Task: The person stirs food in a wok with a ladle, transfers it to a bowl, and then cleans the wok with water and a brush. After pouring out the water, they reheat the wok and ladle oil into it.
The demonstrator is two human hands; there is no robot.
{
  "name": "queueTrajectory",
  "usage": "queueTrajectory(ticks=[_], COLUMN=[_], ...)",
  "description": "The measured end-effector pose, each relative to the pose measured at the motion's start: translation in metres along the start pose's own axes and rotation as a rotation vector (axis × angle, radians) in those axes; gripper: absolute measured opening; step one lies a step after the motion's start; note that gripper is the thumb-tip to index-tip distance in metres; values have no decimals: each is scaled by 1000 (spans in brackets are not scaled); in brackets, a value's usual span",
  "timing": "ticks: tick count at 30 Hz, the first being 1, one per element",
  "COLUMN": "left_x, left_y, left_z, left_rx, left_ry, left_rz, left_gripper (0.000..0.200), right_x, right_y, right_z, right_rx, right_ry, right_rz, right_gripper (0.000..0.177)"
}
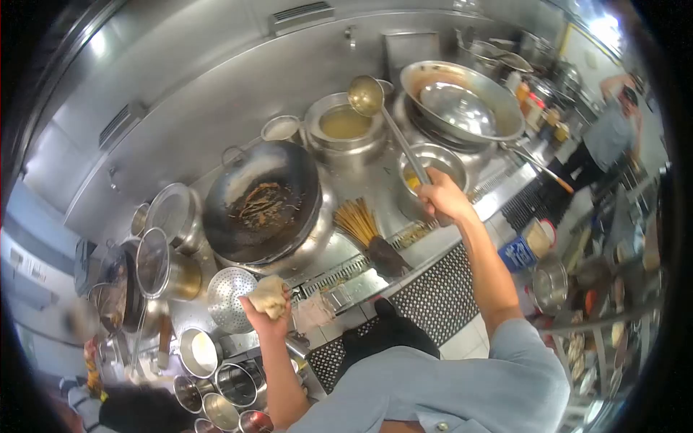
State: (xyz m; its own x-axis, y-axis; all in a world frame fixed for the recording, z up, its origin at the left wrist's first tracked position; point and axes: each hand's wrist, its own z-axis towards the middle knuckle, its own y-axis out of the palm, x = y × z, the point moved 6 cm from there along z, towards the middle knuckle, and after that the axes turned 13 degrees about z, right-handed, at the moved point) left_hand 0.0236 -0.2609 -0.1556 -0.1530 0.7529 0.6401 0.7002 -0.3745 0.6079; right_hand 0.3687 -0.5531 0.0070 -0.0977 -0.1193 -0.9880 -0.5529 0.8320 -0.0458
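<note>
My right hand [442, 195] is closed around the handle of a long ladle [366, 96]. The ladle's bowl hangs beside a pot of yellowish liquid [345, 123] at the back of the stove. A folded beige cloth [268, 296] is gripped in my left hand [268, 322], in front of the wok. The dark wok [294, 169] sits tilted on its burner, with thin brown strips of food [261, 206] in it. Close to my left hand is a perforated strainer [231, 297]. A bamboo brush [357, 220] lies between the wok and my right hand.
A large metal wok [462, 90] stands at the back right, its handle pointing towards the aisle. Several pots and metal containers [237, 384] crowd the left. Another person [610, 133] stands at the far right. A perforated black mat [440, 303] covers the floor.
</note>
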Motion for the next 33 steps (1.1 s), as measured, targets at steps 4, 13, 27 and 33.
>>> queueTrajectory(ticks=[4,13,27,33], left_x=[15,1,17,30], left_y=[33,45,-13,-2], left_z=[49,84,118,95], left_rx=[156,287,671,599], left_ry=[76,76,236,247], left_rz=[100,25,386,319], left_gripper=[69,40,24,25], right_x=[-13,5,38,-8], right_y=[20,191,212,94], right_z=[85,362,411,333], right_rx=[-29,-544,-712,-178], right_ry=[-11,-242,-490,-209], right_rz=[-273,-1091,-444,-751], right_gripper=[47,36,14,33])
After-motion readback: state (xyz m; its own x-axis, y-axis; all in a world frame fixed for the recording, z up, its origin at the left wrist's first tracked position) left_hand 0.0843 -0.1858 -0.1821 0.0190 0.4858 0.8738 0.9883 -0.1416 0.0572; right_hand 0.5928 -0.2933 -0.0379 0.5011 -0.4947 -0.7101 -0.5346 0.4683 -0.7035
